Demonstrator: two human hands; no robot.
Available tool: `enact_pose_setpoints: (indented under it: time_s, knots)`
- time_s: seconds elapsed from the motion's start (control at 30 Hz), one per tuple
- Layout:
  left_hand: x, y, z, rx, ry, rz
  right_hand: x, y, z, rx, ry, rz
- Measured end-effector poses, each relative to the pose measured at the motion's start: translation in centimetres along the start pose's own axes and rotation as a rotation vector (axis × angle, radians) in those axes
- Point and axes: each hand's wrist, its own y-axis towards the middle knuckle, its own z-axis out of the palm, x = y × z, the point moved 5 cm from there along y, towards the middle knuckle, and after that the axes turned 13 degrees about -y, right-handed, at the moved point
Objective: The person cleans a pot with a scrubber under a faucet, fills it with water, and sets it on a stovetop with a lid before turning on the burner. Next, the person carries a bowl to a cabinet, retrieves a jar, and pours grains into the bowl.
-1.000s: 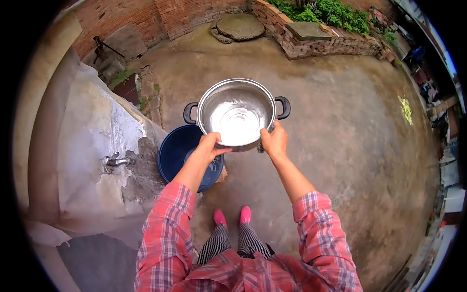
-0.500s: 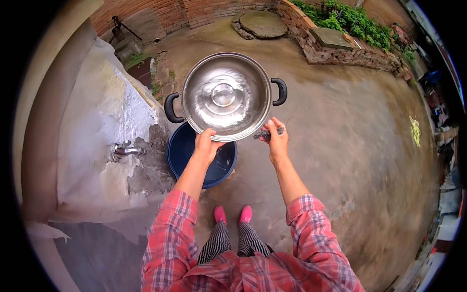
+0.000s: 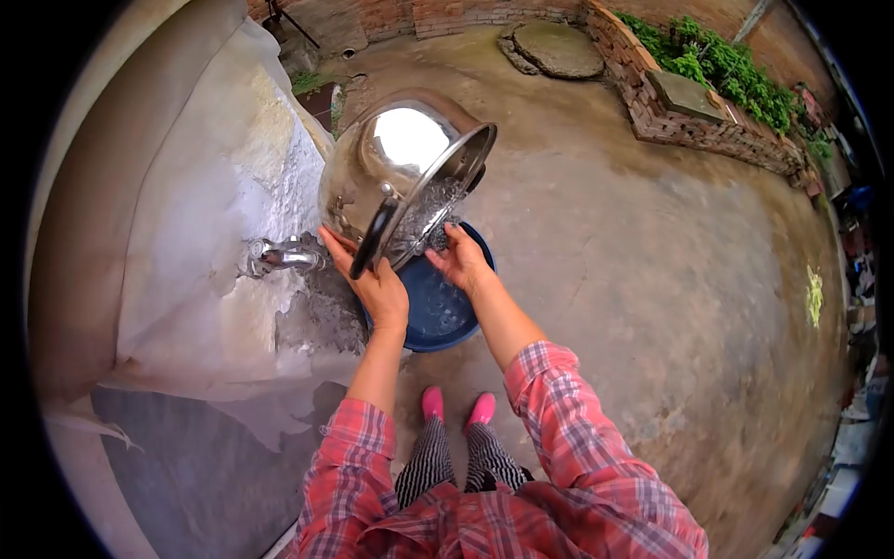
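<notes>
Silver pot [image 3: 368, 177], blue tub [image 3: 426, 328], red plaid sleeves [image 3: 596, 419].

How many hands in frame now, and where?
2. Left hand: against the tilted pot's outer side, by a black handle. Right hand: at the pot's mouth, dark scourer at its fingertips. No others visible.

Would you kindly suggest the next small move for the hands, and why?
I would probably tip the pot a little further over the blue tub: the left hand supports it tilted, its mouth slants above the tub, and what looks like water glints inside.
</notes>
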Motion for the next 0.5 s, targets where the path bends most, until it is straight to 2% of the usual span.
enact_pose_setpoints:
  time_s: [0.07, 0.17, 0.23, 0.33, 0.5]
  knots:
    - [-0.5, -0.2, -0.9, 0.012, 0.216, 0.148, -1.5, 0.8, 0.6, 0.061, -0.002, 0.050]
    - [-1.4, -0.6, -1.4, 0.010, 0.292, 0.144, -2.8, 1.5, 1.3, 0.061, -0.041, 0.029]
    - [-1.4, -0.7, -1.8, 0.015, 0.273, 0.210, -3.7, 2.6, 1.7, 0.090, -0.038, 0.044]
    - [-1.6, -0.7, -2.2, 0.039, 0.263, 0.307, -4.7, 3.2, 3.1, 0.260, 0.016, -0.003]
    - [-2.1, -0.9, -1.9, 0.037, 0.226, 0.353, -2.6, 0.0, 4.8, 0.106, -0.230, -0.083]
